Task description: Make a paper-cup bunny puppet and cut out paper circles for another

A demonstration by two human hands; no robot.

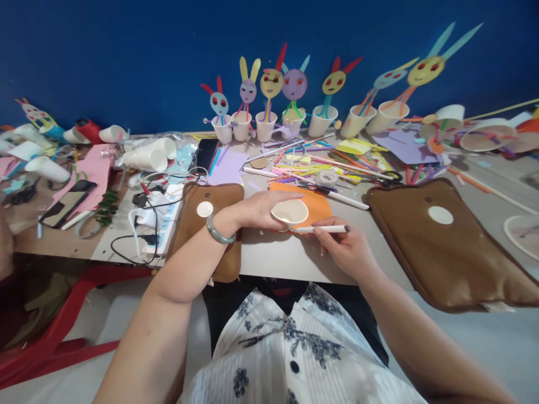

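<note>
My left hand [260,209] is wrapped round a white paper cup [290,212], whose open rim faces up toward me. The cup is over the near part of an orange sheet [318,206]. Between the fingers of my right hand [347,247] is a white pen [326,229] with a dark end on the right. Its left end is close to the cup's base; whether it touches cannot be made out. Just behind the orange sheet lies another white marker [347,200].
Paper-faced figures in cups, one a purple face [294,84], line the blue wall. Colored strips and scissors [392,177] lie behind my hands. Brown pouches [457,252] flank them. At left are a power strip [168,221] with cables, a phone and cups. Part of another person shows at the left edge.
</note>
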